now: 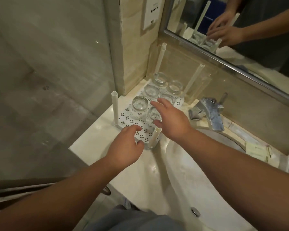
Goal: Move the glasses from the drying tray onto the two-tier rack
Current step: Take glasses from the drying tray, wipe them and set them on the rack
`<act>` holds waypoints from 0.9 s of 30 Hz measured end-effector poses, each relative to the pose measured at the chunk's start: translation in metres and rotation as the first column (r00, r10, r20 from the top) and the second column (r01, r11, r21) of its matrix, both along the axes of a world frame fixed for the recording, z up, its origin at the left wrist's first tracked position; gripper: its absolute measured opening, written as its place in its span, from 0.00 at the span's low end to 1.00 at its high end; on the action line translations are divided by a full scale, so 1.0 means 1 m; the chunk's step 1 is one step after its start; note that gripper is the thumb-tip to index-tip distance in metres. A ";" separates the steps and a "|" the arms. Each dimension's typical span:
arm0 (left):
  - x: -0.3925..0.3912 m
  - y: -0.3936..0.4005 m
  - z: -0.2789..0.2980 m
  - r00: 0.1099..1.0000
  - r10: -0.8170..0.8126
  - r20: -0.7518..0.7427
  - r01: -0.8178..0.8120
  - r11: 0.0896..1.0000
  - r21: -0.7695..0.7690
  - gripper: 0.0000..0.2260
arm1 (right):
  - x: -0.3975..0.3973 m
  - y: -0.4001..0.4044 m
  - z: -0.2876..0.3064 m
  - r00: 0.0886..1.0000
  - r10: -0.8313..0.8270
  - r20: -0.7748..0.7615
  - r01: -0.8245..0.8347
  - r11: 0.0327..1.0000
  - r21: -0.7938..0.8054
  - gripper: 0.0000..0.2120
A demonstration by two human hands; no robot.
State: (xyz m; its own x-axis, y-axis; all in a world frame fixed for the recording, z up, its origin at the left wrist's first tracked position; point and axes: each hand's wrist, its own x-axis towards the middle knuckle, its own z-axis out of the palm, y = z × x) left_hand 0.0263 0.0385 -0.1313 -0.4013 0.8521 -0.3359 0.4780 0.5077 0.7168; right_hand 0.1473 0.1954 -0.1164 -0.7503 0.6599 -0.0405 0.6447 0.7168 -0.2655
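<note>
The left hand (pixel 127 144) hovers over the near end of the perforated white shelf (pixel 123 116), fingers loosely curled and holding nothing. The right hand (pixel 170 120) is spread with fingers relaxed above the glasses, also empty; whether its fingertips touch a rim I cannot tell.

6 clear glasses sit on that shelf, in 2 rows running toward 12 o'clock. The nearest-left glass (pixel 139 106) stands at 11 o'clock from the left hand; another glass (pixel 154 115) lies partly under the right palm, and the far glass (pixel 160 80) is by the wall corner. The shelf carries 4 upright white posts; the near post (pixel 154 136) rises between the 2 hands, the left post (pixel 115 108) stands at 9 o'clock from the glasses. No upper tier is visible.

The glasses look rigid, smooth and breakable, probably light but slick if wet. A grip around the side wall, thumb opposite fingers, seems safest; pinching the rim risks a slip.

Room is tight: glasses nearly touch one another, the posts fence the corners, and the tiled wall closes 12 o'clock. The basin (pixel 198 174) drops away at 4 o'clock and the tap (pixel 210 110) juts at 3 o'clock. Lifting straight up looks like the clearest path.
</note>
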 end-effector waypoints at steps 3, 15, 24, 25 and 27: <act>-0.001 0.001 0.000 0.999 0.019 0.025 -0.019 1.000 0.002 0.19 | -0.009 0.013 0.002 0.996 0.033 0.084 -0.035 0.999 0.032 0.30; -0.006 0.001 0.007 0.994 0.080 0.070 -0.081 0.997 0.009 0.17 | -0.017 0.022 0.003 0.988 0.024 0.150 -0.023 1.000 -0.013 0.30; -0.001 0.007 0.027 0.938 0.204 0.279 -0.241 0.965 0.106 0.13 | -0.005 0.011 0.062 0.999 -0.040 -0.026 0.041 0.997 0.068 0.27; 0.001 0.010 0.033 0.901 0.238 0.363 -0.293 0.951 0.104 0.13 | -0.004 0.008 0.071 0.997 -0.048 -0.058 0.052 0.996 0.073 0.27; 0.005 0.014 0.046 0.804 0.302 0.512 -0.387 0.920 0.065 0.09 | -0.003 0.003 0.090 0.989 -0.074 -0.126 0.084 0.993 0.079 0.27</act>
State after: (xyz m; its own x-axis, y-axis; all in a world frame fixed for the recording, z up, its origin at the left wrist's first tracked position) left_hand 0.0310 0.0528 -0.0850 -0.5008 0.7468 -0.4376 -0.1353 0.4318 0.8917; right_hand 0.1442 0.1985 -0.0264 -0.6917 0.7143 0.1067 0.6663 0.6881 -0.2874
